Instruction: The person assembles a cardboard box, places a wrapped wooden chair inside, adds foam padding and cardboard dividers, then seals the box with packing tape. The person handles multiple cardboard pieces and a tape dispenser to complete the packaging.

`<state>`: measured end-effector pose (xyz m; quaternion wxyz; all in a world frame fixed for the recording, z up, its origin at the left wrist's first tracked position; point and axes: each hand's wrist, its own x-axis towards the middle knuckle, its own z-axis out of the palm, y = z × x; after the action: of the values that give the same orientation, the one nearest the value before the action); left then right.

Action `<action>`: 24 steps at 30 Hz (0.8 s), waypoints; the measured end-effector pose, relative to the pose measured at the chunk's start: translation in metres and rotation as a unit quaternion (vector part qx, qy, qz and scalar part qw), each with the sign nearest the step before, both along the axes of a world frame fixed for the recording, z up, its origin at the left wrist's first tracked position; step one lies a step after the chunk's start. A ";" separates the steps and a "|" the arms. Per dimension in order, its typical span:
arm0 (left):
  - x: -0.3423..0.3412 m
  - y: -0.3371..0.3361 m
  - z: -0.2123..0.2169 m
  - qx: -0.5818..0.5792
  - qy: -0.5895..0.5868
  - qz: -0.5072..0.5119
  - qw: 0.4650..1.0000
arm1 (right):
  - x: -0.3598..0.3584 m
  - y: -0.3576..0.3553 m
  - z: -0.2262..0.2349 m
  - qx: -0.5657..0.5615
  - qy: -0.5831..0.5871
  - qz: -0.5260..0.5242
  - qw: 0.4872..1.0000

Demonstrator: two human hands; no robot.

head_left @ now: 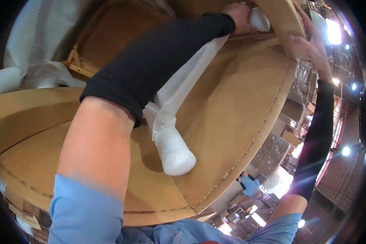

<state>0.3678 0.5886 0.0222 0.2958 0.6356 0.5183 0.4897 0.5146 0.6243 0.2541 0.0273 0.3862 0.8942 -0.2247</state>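
A large tan, smooth-faced panelled structure (pixel 232 122) with a dark dotted line along its edge spreads below and toward the wearer from the left hand (pixel 238 18); whether it is card or thin wood cannot be told. A brown flat recessed panel (pixel 122 36) lies to the left of that hand, past the black sleeve (pixel 158 53) on the left forearm. Farther left of the hand, crinkled translucent white wrapping sheet (pixel 40 32) stands in folds.

A long white foam-wrapped bar with a thick rounded end (pixel 175 103) runs from just below the left hand toward the wearer, its blunt end lying over the tan structure, well apart from both hands. A tan flat board with a straight edge (pixel 282 20) stands just left of the right hand (pixel 313 44), between the two hands. The right hand is grasping this board by its outer edge, thumb laid on the near face and other fingers partly hidden behind.

The left hand is bent around close to a small white rounded wrapped end (pixel 259 19) just at its right; its fingers are mostly hidden, so whether it grips cannot be told. Well below the right hand, in the background, appears a small figure of a person in blue (pixel 250 185).
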 end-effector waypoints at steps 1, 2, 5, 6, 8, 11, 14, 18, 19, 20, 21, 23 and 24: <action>0.001 0.003 0.003 0.017 -0.024 -0.002 1.000 | 0.002 -0.003 -0.005 -0.038 0.031 -0.032 0.998; -0.001 0.006 0.006 0.034 -0.047 -0.002 0.998 | 0.004 -0.005 -0.009 -0.036 0.041 -0.063 0.997; -0.006 0.005 0.005 0.023 -0.056 -0.015 0.998 | -0.001 -0.012 -0.021 -0.038 0.040 -0.113 0.992; -0.009 0.002 0.000 0.014 -0.066 -0.015 0.998 | 0.002 -0.002 -0.023 -0.043 0.025 -0.108 0.993; -0.016 -0.004 -0.005 0.000 -0.087 -0.017 0.996 | 0.001 0.007 -0.025 -0.047 0.005 -0.106 0.993; -0.025 -0.011 -0.001 0.000 -0.128 -0.040 0.991 | -0.001 0.003 -0.025 -0.043 0.001 -0.146 0.988; -0.049 -0.005 0.000 -0.006 -0.132 -0.016 0.991 | -0.012 -0.004 -0.032 -0.035 0.013 -0.138 0.990; -0.015 -0.030 -0.007 -0.010 -0.198 0.011 0.980 | -0.013 -0.025 -0.050 -0.022 0.041 -0.139 0.989; -0.013 -0.026 -0.006 0.013 -0.189 0.014 0.982 | -0.014 -0.025 -0.047 -0.017 0.045 -0.134 0.990; -0.011 -0.023 -0.005 0.035 -0.180 0.017 0.983 | -0.012 -0.019 -0.044 -0.010 0.034 -0.120 0.992; -0.006 -0.018 -0.003 0.055 -0.169 0.017 0.984 | -0.008 -0.015 -0.040 -0.004 0.024 -0.109 0.994; 0.012 -0.014 -0.004 0.140 -0.170 0.076 0.973 | -0.004 -0.017 -0.035 0.018 0.025 -0.096 0.995; 0.015 -0.014 -0.005 0.182 -0.169 0.108 0.963 | -0.006 -0.018 -0.036 0.030 0.025 -0.087 0.995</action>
<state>0.3830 0.5744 0.0171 0.2034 0.5268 0.4285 0.7054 0.5088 0.6066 0.2179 -0.0265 0.4570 0.8641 -0.2093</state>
